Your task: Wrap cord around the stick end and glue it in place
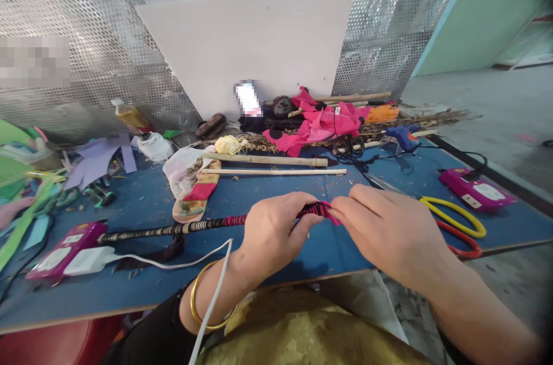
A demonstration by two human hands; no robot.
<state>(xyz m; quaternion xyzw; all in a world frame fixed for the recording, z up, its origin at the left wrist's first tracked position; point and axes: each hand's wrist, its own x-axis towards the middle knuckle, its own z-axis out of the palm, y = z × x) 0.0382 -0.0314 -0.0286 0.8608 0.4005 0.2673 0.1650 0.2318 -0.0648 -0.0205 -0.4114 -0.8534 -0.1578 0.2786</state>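
Note:
A long thin stick [194, 227], wound with black, cream and pink bands, lies slanted across the front of the blue table. My left hand [274, 232] is closed around it near its right end. At that end, my right hand [384, 227] pinches a strip of pink fabric [332, 214] between thumb and fingertips. The strip meets the wrapped end just beyond my left thumb. A white cable [173, 266] passes over my left wrist. Scissors with yellow and red handles [458, 221] lie right beside my right hand.
Two bare sticks [268, 160] lie behind my hands. Pink dotted fabric [319, 126], a lit phone [249, 99] and a blue glue gun [404, 136] are farther back. Purple power strips [475, 187] sit at both sides. Coloured scraps [93, 163] cover the left.

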